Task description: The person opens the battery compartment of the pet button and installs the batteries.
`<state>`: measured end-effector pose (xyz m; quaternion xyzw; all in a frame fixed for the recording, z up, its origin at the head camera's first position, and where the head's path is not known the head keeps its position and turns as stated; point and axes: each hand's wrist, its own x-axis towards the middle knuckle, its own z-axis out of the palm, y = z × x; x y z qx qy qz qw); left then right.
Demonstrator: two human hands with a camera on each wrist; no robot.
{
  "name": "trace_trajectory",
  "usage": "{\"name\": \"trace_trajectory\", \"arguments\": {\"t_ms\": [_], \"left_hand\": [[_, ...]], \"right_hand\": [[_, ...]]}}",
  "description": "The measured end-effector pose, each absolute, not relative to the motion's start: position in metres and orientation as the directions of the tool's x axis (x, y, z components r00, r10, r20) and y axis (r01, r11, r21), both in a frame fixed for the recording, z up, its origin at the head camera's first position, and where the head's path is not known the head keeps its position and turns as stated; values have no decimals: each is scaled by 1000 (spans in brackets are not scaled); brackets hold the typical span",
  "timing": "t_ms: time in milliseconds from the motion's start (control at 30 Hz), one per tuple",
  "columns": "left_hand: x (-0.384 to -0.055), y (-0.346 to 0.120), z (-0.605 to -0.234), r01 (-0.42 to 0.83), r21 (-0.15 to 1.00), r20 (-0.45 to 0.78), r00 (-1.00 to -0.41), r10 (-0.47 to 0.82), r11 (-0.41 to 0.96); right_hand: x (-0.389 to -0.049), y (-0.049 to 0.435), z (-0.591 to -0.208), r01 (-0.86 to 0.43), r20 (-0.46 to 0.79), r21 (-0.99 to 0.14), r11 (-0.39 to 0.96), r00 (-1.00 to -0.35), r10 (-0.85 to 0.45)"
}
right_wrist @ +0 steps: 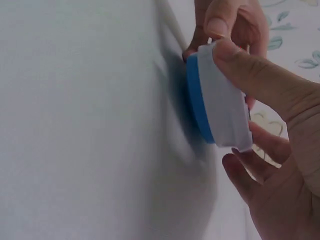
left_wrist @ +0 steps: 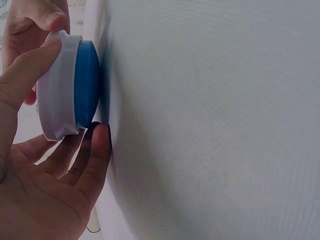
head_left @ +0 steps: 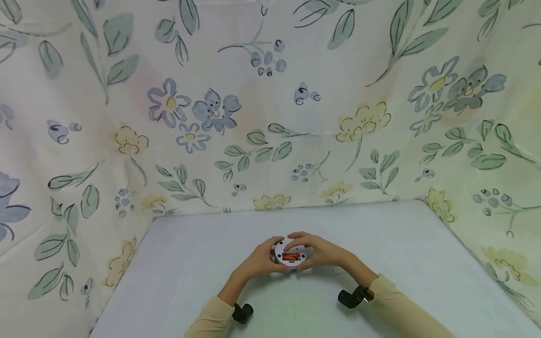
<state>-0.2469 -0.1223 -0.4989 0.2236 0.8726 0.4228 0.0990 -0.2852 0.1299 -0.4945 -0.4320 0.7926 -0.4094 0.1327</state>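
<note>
A round white battery-powered device (head_left: 281, 257) is held between both hands just above the table. Its underside faces up, showing an open battery compartment with orange-and-black batteries (head_left: 291, 257). The left hand (head_left: 263, 258) grips its left side, thumb on the near rim and fingers round the far side. From the right, the right hand (head_left: 323, 251) holds it likewise, one finger reaching over the upturned underside. In the left wrist view, the white casing (left_wrist: 59, 90) has a domed blue face (left_wrist: 86, 85) turned toward the table. The right wrist view shows that blue face (right_wrist: 198, 100) too.
A white-covered table (head_left: 203, 249) lies under the hands. Floral cloth (head_left: 262, 141) rises behind it and at both sides. Black wrist cameras (head_left: 351, 298) sit on both wrists, below light beige sleeves (head_left: 405, 305).
</note>
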Motion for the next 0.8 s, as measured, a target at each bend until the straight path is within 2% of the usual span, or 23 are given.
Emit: {"name": "trace_trajectory", "arguments": {"t_ms": [400, 800], "left_hand": [[-245, -125, -494, 385, 749, 49, -844, 535, 539], [-241, -125, -492, 420, 731, 68, -829, 555, 537]], "right_hand": [[-278, 122, -486, -663, 116, -687, 298, -505, -855], [-275, 119, -486, -742, 160, -586, 325, -499, -852]]}}
